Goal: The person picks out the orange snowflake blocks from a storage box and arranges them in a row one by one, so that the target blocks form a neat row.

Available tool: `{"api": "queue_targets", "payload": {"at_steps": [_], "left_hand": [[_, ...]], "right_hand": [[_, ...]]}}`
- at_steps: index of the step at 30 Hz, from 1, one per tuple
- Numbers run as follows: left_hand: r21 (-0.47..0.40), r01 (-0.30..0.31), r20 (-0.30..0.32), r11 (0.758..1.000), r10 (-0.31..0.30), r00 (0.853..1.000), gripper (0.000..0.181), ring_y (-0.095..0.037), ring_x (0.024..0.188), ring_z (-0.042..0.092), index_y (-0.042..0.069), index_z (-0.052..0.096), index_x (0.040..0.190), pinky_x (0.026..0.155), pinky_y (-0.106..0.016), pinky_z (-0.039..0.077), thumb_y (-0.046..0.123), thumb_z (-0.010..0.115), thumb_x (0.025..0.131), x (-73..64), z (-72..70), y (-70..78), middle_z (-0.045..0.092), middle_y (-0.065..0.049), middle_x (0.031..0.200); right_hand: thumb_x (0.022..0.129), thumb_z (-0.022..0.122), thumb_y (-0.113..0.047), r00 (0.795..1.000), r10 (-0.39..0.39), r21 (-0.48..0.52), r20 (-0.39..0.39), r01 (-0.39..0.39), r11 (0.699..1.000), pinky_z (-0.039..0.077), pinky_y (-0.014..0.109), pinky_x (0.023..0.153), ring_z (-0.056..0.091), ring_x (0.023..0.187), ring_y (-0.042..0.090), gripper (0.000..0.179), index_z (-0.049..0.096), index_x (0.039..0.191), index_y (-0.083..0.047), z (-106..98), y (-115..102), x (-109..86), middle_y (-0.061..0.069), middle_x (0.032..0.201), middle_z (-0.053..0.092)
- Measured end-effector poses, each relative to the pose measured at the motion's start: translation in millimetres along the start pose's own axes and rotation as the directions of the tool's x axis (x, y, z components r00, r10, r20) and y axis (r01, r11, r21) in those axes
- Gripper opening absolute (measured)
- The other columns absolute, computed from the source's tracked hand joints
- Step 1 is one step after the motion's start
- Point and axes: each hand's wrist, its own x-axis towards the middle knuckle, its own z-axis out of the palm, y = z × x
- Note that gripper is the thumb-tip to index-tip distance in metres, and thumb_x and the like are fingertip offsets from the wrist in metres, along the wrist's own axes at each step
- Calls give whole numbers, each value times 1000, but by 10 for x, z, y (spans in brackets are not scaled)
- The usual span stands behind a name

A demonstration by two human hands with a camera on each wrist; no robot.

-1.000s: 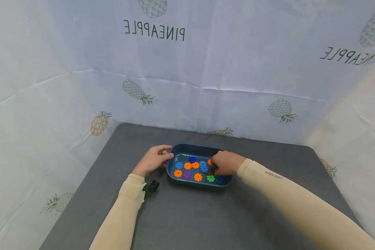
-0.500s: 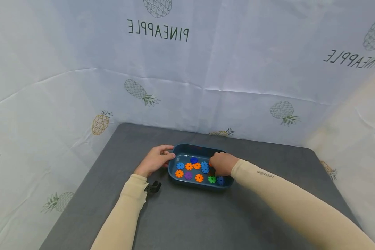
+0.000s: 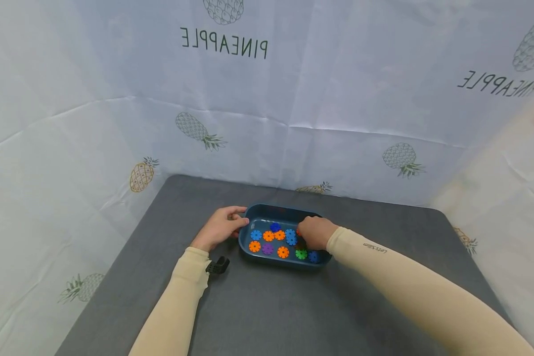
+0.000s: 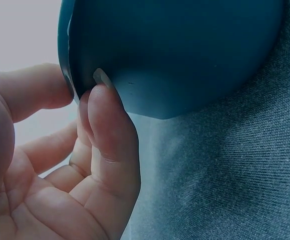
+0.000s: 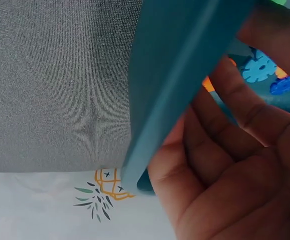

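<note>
"Left grip (image 3: 219,230), state?"

"Thumb and fingers pinch the left end of the blue tray (image 3: 271,213); no disc seen in it."

"Tray position?"

"On the grey worktop (image 3: 267,306), between both grips, long axis running left to right, right end angled slightly nearer."

"Contents, left to right?"

"Toothed discs: light blue disc (image 3: 255,235), purple disc (image 3: 267,248), others, then green disc (image 3: 300,253) and dark blue disc (image 3: 313,256)."

"Right grip (image 3: 316,232)?"

"Inside the tray's right end, fingers bent, tips hidden. Spread and any hold: cannot tell."

"Governing relation?"

"In my judgement, the green disc: near side of the right grip, slightly left; the left grip is well apart from it."
</note>
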Motion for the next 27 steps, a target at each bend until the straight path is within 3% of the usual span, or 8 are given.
{"api": "queue_targets", "payload": {"at_steps": [7, 14, 17, 22, 27], "left_hand": [[-2, -6, 0, 1000, 6, 1000, 52, -22, 89, 71, 13, 60, 154, 88, -38, 65, 27, 72, 106, 1, 10, 12, 71, -14, 112], [-32, 3, 22, 999, -3, 1000, 53, -22, 84, 65, 11, 59, 155, 81, -32, 63, 28, 72, 106, -21, 1, -49, 69, -14, 107], [-57, 19, 40, 998, -16, 999, 53, -21, 80, 61, 11, 58, 156, 77, -31, 62, 28, 70, 107, -20, -4, -76, 68, -13, 106], [-74, 12, 47, 997, -8, 999, 54, -21, 77, 60, 10, 57, 156, 74, -31, 61, 30, 69, 107, -4, -3, -98, 67, -13, 103], [-60, 24, 48, 998, -21, 999, 56, -20, 78, 60, 9, 56, 156, 74, -31, 61, 32, 69, 107, 5, 10, -65, 65, -10, 99]], "right_hand": [[99, 78, -9, 1000, 24, 8, 17, -25, 1000, 66, 46, 81, 63, 74, 21, 13, 76, 111, -5, -33, 13, -6, 9, 95, 74], [95, 80, -5, 1000, 24, 55, 15, -25, 998, 56, 36, 67, 55, 67, 17, 9, 73, 94, -10, -122, 40, -61, 2, 80, 64], [94, 82, -7, 1000, 10, 116, -12, -8, 993, 59, 36, 71, 61, 71, 15, 7, 77, 96, -11, -205, 70, -153, 0, 85, 69], [97, 80, -10, 996, 15, 241, -88, 7, 971, 61, 40, 86, 67, 89, 17, 18, 78, 115, -8, -360, 162, -359, 4, 107, 75], [99, 78, -13, 987, 37, 345, -157, 19, 938, 61, 40, 91, 67, 98, 16, 21, 76, 120, -13, -384, 292, -548, 2, 112, 75]]}}
